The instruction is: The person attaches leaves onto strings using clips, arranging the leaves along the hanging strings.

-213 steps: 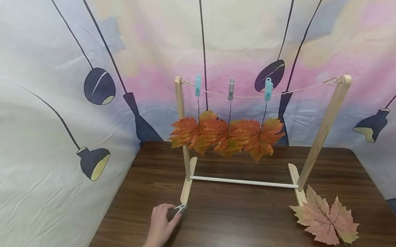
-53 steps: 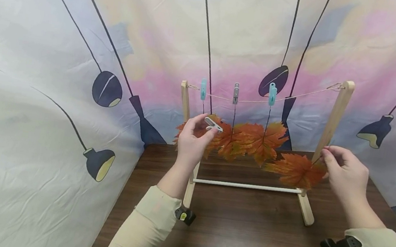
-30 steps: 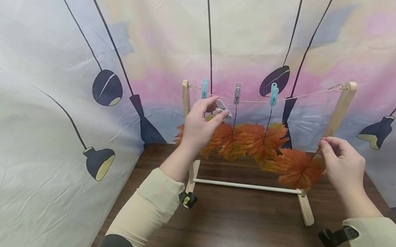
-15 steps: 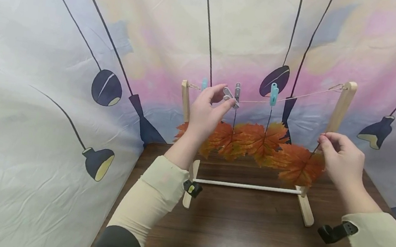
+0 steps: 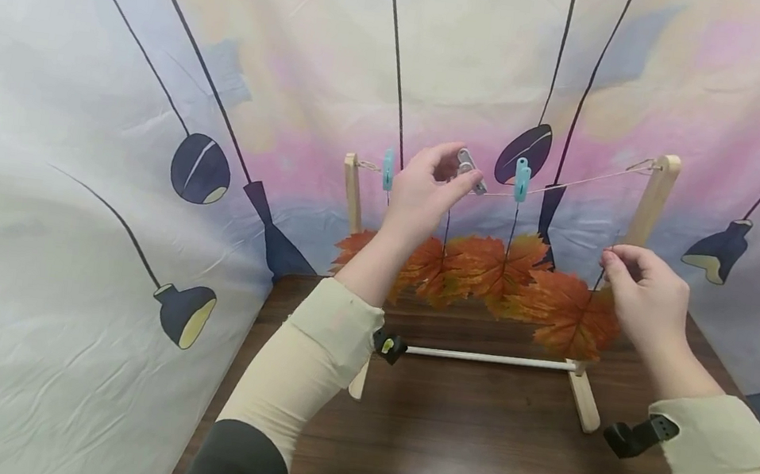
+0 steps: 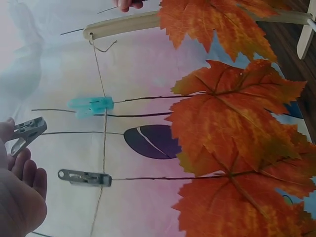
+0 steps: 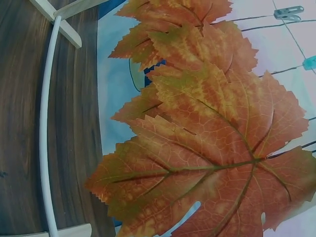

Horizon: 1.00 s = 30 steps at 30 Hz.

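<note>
My left hand (image 5: 429,195) pinches a grey clothespin (image 5: 471,172) between thumb and fingers, in front of the string. In the left wrist view that clothespin (image 6: 30,129) is apart from the string (image 6: 104,143). With thumb and fingertips my right hand (image 5: 648,292) pinches the thin stem of an orange artificial maple leaf (image 5: 574,319), which hangs below it by the right post. In the right wrist view the held leaf (image 7: 217,163) fills the front; the hand is out of sight there. Other maple leaves (image 5: 491,268) hang from the string by clothespins, overlapping.
A wooden frame with a right post (image 5: 651,201), a left post (image 5: 353,193) and a white crossbar (image 5: 479,357) stands on the brown table (image 5: 468,441). Blue clothespins (image 5: 521,180) and a grey clothespin (image 6: 85,177) grip the string. A printed cloth (image 5: 302,59) hangs behind.
From low over the table, both hands have risen with clothespin and leaf. Lately the left hand moved up and right along the string; the right hand rose slightly and shifted left.
</note>
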Each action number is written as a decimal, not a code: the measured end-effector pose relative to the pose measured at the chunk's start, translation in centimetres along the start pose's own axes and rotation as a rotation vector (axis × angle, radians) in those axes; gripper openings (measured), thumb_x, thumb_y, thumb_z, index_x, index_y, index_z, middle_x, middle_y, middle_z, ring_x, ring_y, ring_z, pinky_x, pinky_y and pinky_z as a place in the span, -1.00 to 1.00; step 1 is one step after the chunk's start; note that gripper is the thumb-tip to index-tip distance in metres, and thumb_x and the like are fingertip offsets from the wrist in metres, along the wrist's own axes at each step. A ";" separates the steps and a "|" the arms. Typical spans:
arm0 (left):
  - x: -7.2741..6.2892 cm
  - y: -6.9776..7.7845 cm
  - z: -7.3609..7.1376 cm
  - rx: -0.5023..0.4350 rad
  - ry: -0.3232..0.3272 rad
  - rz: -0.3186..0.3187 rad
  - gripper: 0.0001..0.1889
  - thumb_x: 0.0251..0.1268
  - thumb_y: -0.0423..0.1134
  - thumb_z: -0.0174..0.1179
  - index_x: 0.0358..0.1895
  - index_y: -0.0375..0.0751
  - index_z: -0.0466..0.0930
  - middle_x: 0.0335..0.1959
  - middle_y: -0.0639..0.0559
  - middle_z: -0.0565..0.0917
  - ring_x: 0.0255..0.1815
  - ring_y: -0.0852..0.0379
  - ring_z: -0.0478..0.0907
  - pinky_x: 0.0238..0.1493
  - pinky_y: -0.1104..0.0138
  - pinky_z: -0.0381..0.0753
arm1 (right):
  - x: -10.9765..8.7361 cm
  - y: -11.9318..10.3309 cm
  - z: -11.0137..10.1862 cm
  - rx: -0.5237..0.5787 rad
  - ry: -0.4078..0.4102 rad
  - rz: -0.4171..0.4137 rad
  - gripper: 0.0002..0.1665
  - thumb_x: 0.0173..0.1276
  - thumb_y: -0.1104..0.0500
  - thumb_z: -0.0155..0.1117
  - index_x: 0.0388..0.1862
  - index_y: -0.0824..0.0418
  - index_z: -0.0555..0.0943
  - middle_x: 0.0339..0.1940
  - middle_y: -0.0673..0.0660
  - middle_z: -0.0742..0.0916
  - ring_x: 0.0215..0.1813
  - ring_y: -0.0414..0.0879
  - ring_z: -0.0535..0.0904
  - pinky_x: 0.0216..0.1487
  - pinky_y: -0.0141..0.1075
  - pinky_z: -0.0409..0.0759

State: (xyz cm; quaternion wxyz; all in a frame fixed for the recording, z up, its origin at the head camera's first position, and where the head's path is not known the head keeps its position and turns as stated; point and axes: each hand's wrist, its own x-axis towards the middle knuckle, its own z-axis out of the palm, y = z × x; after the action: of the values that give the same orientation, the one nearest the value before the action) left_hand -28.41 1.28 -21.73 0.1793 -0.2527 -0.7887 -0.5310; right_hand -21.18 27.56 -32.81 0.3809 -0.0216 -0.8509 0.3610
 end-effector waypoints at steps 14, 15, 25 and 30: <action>2.5 2.0 1.7 0.123 -0.092 0.020 -0.55 0.20 -0.08 0.27 0.14 -0.12 0.51 -0.21 0.13 0.59 -0.16 0.25 0.49 -0.12 0.50 0.42 | 0.9 -0.9 0.4 0.016 -0.009 -0.021 -0.63 0.40 0.02 0.12 -0.14 0.30 0.63 -0.36 0.24 0.70 -0.40 -0.57 0.31 -0.30 -0.37 0.29; 2.7 2.0 1.8 0.129 -0.095 0.021 -0.54 0.21 -0.08 0.26 0.16 -0.13 0.50 -0.21 0.13 0.59 -0.15 0.25 0.49 -0.12 0.50 0.41 | 1.0 -0.9 0.4 0.014 -0.013 -0.018 -0.62 0.40 0.01 0.11 -0.13 0.30 0.63 -0.35 0.24 0.70 -0.40 -0.55 0.31 -0.28 -0.35 0.29; 4.3 2.6 3.7 0.198 -0.150 0.053 -0.54 0.26 -0.11 0.22 0.20 -0.19 0.47 -0.22 0.10 0.62 -0.08 0.23 0.51 -0.07 0.55 0.39 | 2.3 -1.4 1.3 -0.003 -0.030 -0.019 -0.62 0.42 0.06 0.08 -0.08 0.35 0.61 -0.31 0.28 0.69 -0.29 -0.01 0.49 -0.20 -0.17 0.38; 4.5 3.1 4.7 0.400 -0.127 0.082 -0.52 0.26 0.01 0.20 0.22 -0.03 0.48 -0.19 0.21 0.63 -0.08 0.30 0.50 0.05 0.44 0.28 | 2.8 -1.7 1.6 -0.002 -0.053 -0.032 -0.61 0.43 0.06 0.05 -0.08 0.36 0.61 -0.27 0.31 0.68 -0.25 0.09 0.53 -0.14 -0.02 0.41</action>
State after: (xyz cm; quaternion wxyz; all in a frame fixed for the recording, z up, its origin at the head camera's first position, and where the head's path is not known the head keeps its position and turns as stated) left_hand -30.31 7.51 -18.66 0.1972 -0.2767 -0.8773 -0.3390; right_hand -23.79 26.20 -30.64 0.3639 0.0013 -0.8614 0.3544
